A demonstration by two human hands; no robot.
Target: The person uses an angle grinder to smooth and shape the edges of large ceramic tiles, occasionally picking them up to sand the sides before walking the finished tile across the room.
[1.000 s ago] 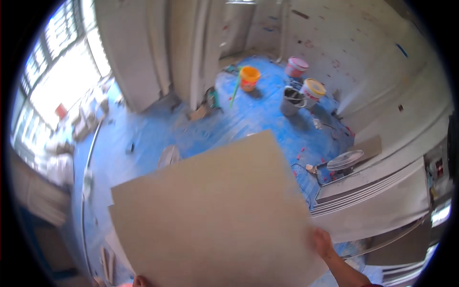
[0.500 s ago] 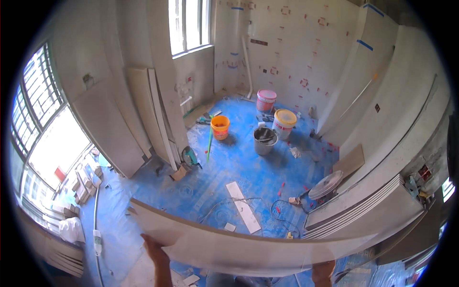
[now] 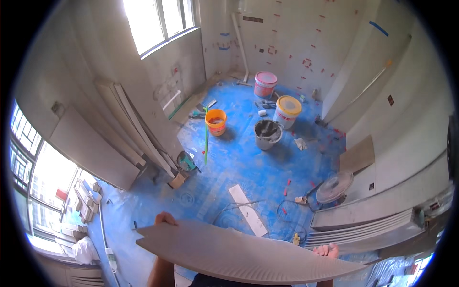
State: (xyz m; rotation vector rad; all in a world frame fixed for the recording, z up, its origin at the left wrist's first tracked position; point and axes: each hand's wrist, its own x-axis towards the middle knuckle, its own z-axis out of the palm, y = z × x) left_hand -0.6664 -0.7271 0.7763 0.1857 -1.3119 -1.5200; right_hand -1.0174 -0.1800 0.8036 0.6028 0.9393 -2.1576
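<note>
Across the lower part of the view I hold a long, light grey tile (image 3: 248,253), whose surface shows faint ribbing toward the right. My left hand (image 3: 166,219) is closed over its far edge near the left end. The fingers of my right hand (image 3: 326,250) curl over the same edge toward the right end. The tile hides most of my forearms and is raised in front of my body. Beyond it, a narrow white strip (image 3: 247,210) lies on the blue floor sheeting (image 3: 210,177).
Ahead stand an orange bucket (image 3: 216,123), a black bucket (image 3: 267,135), a yellow-lidded bucket (image 3: 288,111) and a pink-lidded bucket (image 3: 266,84). A round fan (image 3: 334,187) and stacked tiles (image 3: 363,232) are on the right. Tall panels (image 3: 136,129) lean at left, beside a power saw (image 3: 186,161).
The tile has tilted so that its broad ribbed face shows. Both hands now appear over its far edge, where earlier they were below it. My view has shifted slightly downward.
</note>
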